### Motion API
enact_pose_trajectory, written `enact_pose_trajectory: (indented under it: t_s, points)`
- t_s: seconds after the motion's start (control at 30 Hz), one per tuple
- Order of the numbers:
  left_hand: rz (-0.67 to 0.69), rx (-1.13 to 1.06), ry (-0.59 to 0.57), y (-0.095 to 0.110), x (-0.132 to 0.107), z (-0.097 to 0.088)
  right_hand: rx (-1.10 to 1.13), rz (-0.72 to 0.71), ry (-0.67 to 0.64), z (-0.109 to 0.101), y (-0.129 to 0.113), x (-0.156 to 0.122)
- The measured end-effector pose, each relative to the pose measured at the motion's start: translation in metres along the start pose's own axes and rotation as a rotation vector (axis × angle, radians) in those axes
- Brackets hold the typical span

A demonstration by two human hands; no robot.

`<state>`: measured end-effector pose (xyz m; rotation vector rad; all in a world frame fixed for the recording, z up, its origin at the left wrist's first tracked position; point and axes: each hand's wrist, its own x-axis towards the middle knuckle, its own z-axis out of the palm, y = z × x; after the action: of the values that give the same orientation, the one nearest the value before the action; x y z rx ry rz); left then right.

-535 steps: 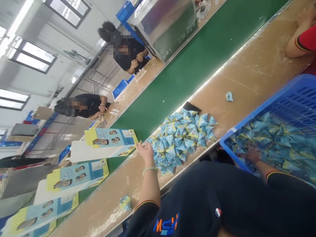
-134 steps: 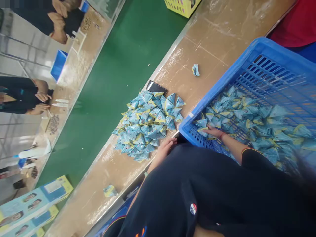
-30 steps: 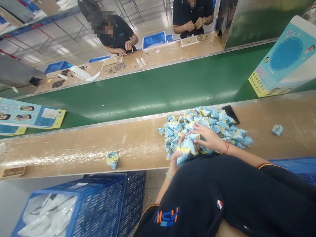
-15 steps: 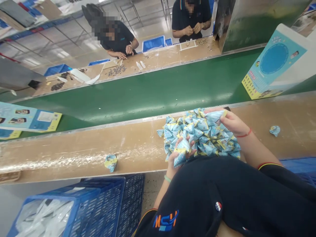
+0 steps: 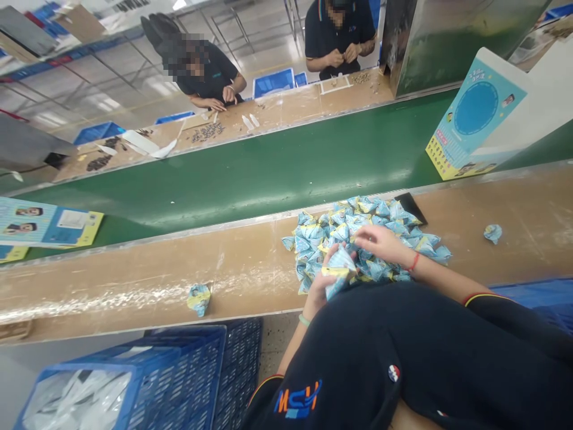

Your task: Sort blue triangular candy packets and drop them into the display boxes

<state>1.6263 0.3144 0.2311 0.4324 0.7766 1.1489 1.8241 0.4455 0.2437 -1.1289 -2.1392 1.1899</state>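
A heap of small blue and yellow triangular packets [image 5: 380,224] lies on the brown bench [image 5: 134,280] in front of me. At the heap's near edge my left hand [image 5: 319,285] is closed round a bunch of these packets [image 5: 338,269]. My right hand [image 5: 380,242], with a red string on its wrist, reaches over the heap beside the left hand, fingers curled at the packets. A dark phone [image 5: 412,207] lies at the heap's far right corner.
A green conveyor belt [image 5: 268,167] runs behind the bench and carries printed boxes [image 5: 474,119] and flat cards [image 5: 49,218]. Loose packets [image 5: 199,297] [image 5: 492,232] lie on the bench. A blue crate [image 5: 134,382] of white bags stands lower left. Two people work across the belt.
My right hand has come back from the far side of the heap to the near side, next to my left hand. The left hand keeps its bunch of packets.
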Motion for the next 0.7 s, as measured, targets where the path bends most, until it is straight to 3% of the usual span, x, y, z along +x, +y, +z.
enact_pose_trajectory:
  t_s: [0.07,0.17,0.3,0.43,0.6,0.7]
  points:
    - [-0.021,0.045,-0.073,0.0,0.005,-0.002,0.046,0.0,-0.221,0.012,-0.009,-0.006]
    - [-0.007,0.085,-0.141,-0.001,0.012,-0.007,0.13,-0.026,-0.27,0.009,-0.015,-0.012]
    - [0.036,-0.042,-0.107,-0.003,0.01,-0.013,0.522,-0.01,-0.101,-0.033,-0.019,-0.011]
    - [0.014,-0.048,0.019,-0.004,0.001,-0.017,0.441,-0.006,0.16,-0.07,-0.021,-0.008]
    - [0.05,-0.059,0.118,-0.005,0.001,-0.015,0.389,0.021,0.236,-0.075,0.004,-0.005]
    - [0.092,-0.061,0.171,-0.005,0.003,-0.009,0.221,0.069,0.217,-0.072,0.029,-0.001]
